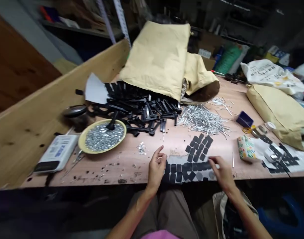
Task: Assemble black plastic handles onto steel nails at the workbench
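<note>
My left hand (156, 167) is at the left end of a sheet of black rounded pads (179, 168) by the table's front edge. Its index finger is raised, the others are loosely bent, and I see nothing between them. At the sheet's right end my right hand (221, 173) has thumb and index finger drawn together at the last pads; whatever lies between the fingertips is too small to make out. Some pads are gone from the sheet, leaving grey spots. Behind it lies another group of black pads (199, 147). A black part with a metal tip (163, 127) points toward me.
A yellow bowl (82, 149) of small metal pieces stands left, beside a white scale (57, 151). Black plastic parts (152, 114) and thin metal pins (204, 119) are heaped behind, under a large paper sack (159, 56). A patterned box (245, 149) stands right. A wooden board (54, 99) walls the left side.
</note>
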Demonstrator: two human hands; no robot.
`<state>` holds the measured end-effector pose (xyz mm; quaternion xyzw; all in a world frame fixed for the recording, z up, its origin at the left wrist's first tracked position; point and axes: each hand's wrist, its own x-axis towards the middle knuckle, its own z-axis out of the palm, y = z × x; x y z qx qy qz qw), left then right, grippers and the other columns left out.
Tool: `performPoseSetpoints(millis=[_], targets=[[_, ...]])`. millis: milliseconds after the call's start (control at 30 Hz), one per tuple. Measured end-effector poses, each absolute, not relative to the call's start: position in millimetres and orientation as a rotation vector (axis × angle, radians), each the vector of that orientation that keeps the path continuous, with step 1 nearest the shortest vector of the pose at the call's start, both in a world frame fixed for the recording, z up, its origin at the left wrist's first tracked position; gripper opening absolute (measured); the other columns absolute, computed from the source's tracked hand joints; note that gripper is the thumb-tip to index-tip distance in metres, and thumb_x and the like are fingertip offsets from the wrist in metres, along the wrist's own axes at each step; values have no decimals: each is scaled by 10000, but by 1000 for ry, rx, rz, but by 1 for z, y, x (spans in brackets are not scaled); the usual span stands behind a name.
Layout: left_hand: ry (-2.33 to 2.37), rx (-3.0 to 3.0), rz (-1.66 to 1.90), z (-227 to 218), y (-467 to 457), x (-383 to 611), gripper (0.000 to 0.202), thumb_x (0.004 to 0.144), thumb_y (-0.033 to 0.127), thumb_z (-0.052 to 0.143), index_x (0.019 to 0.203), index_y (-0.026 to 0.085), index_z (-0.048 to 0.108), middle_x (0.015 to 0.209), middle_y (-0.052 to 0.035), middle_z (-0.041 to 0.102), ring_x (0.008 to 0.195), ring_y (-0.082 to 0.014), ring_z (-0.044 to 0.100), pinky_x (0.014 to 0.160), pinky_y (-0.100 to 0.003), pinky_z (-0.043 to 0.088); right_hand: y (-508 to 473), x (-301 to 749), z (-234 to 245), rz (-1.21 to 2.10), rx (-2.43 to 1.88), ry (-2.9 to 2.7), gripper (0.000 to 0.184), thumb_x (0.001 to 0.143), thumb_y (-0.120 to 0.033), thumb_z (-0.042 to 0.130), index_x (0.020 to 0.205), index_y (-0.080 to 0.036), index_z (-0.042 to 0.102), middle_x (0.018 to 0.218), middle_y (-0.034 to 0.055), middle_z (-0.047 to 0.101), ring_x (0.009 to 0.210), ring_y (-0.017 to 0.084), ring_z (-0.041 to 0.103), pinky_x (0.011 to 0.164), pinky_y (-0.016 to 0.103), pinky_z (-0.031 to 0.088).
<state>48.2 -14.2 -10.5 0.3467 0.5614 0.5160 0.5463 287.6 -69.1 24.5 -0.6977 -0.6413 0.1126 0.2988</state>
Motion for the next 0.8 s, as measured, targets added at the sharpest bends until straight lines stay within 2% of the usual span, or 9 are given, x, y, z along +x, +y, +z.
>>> performPoseSetpoints(millis=[100, 267, 367, 433, 500, 567, 700, 733, 800], targets=[[1371, 783, 1241, -13, -9, 36, 512, 684, 384, 616, 1143, 162, 570, 746, 42, 481, 397, -18, 354, 353, -171, 277, 5, 217, 8, 442, -1781, -1999, 279, 903, -362, 433, 795, -205, 638, 818, 72, 685, 757, 192, 645, 681, 281, 469], [1411, 800, 1276, -16, -2, 14, 492, 712, 372, 600, 1158, 163, 578, 757, 31, 514, 413, -28, 384, 386, -174, 330, 85, 133, -13, 469, -2144, -2052, 178, 850, -310, 546, 817, -163, 641, 901, 124, 690, 762, 230, 662, 638, 291, 444], [1454, 881, 1330, -19, 2, 8, 397, 734, 342, 599, 1092, 172, 630, 752, 6, 577, 475, -66, 481, 457, -195, 412, 103, 122, -11, 456, -2231, -1946, 133, 831, -177, 514, 827, -132, 639, 900, 159, 692, 765, 244, 672, 631, 298, 448], [1484, 1043, 1392, -20, 2, 8, 295, 766, 301, 580, 1022, 186, 671, 780, -30, 635, 584, -116, 573, 566, -232, 482, 102, 128, -3, 462, -2254, -1925, 173, 828, -140, 466, 789, -124, 633, 824, 157, 699, 737, 238, 677, 611, 290, 454], [1475, 1322, 1445, -17, 0, 11, 245, 814, 248, 531, 999, 205, 686, 839, -65, 678, 726, -166, 627, 679, -279, 518, 90, 141, 9, 518, -2243, -1870, 210, 837, -162, 430, 742, -137, 616, 707, 113, 692, 659, 211, 678, 572, 266, 459], [1419, 1662, 1452, -13, -4, 14, 281, 859, 182, 466, 1049, 216, 671, 921, -80, 700, 888, -200, 632, 787, -330, 523, 67, 156, 22, 641, -2168, -1755, 216, 828, -214, 432, 682, -163, 583, 579, 47, 651, 555, 182, 661, 525, 241, 453], [1251, 2219, 1329, -1, -12, 17, 365, 885, 89, 383, 1134, 210, 621, 1158, -72, 657, 1215, -222, 480, 1004, -434, 418, 15, 176, 48, 1149, -1906, -1681, 224, 726, -338, 567, 571, -195, 490, 442, -44, 521, 392, 135, 567, 423, 214, 391], [1205, 2303, 1290, 1, -14, 15, 360, 889, 90, 377, 1123, 207, 624, 1167, -73, 653, 1230, -226, 465, 1028, -456, 387, 6, 178, 54, 1330, -1848, -1667, 252, 706, -370, 592, 567, -197, 473, 431, -58, 495, 358, 117, 530, 395, 207, 368], [1140, 2374, 1210, 4, -19, 9, 343, 898, 107, 369, 1077, 202, 646, 1056, -79, 691, 1123, -219, 548, 1026, -473, 376, -1, 180, 62, 1635, -1753, -1626, 311, 689, -439, 620, 574, -194, 467, 427, -73, 466, 321, 88, 472, 365, 194, 335]])
